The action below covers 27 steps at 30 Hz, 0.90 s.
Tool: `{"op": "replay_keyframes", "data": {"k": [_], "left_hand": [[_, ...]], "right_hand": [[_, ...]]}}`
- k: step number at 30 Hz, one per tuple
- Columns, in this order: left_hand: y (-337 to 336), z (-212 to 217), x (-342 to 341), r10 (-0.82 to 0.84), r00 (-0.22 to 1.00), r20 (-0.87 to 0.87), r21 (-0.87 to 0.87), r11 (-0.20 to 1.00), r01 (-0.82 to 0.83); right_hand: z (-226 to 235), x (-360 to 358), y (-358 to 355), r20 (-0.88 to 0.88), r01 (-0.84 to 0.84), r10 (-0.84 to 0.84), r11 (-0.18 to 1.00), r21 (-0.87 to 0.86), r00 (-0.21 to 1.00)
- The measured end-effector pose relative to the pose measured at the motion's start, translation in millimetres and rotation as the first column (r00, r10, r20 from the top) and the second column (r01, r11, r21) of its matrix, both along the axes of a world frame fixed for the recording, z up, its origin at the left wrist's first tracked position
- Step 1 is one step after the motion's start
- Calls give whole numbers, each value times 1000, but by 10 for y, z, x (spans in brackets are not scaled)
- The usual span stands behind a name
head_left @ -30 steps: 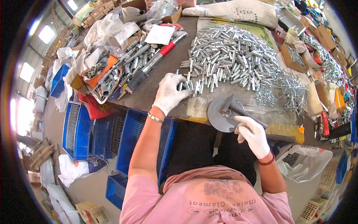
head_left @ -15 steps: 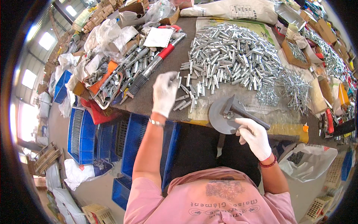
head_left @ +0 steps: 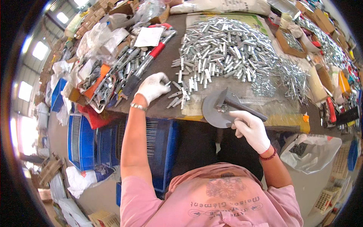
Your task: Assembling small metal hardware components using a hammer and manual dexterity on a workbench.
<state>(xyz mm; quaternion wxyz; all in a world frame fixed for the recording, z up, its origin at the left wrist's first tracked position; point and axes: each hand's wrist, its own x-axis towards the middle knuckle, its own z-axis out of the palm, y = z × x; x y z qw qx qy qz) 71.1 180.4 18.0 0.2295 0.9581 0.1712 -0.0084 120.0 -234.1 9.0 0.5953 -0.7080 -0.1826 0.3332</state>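
My left hand point(head_left: 154, 87), in a white glove, is raised over the table's near edge, just left of the scattered metal sleeves point(head_left: 176, 99). Its fingers curl in toward the thumb; whatever may be between them is too small to make out. A grey round plate point(head_left: 213, 114) with a dark metal bar point(head_left: 245, 109) fixed across it sits at the table edge. At its right side is my gloved right hand point(head_left: 251, 129), thumb and fingers pinched together by the bar. What that pinch holds is hidden. Beyond the plate lies a large heap of short silvery sleeves point(head_left: 227, 53).
Thin pins or nails point(head_left: 294, 77) lie right of the heap, near an open carton point(head_left: 291, 42). Tools with a red-banded bar point(head_left: 155, 51) crowd the left of the table. Blue bins point(head_left: 81, 140) stand below on the left, a white sack point(head_left: 311, 153) on the right.
The whole view has shifted a little. My left hand has drawn slightly nearer to me, its fingers more curled. The right hand stays by the plate.
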Motion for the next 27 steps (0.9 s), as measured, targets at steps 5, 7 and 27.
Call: {"op": "replay_keyframes", "data": {"k": [5,7,27], "left_hand": [[-184,117,-406,-29,998,57,-189,981,39],[-207,118,-534,36,995,93,-176,984,-19],[-1510,278,-650,311,917,251,-796,605,13]], "right_hand": [[54,-42,4,48,-95,91,993,74,995],[86,-24,-103,322,-40,26,999,36,947],[-215,1461,-1301,928,706,124,616,-349,351]]}}
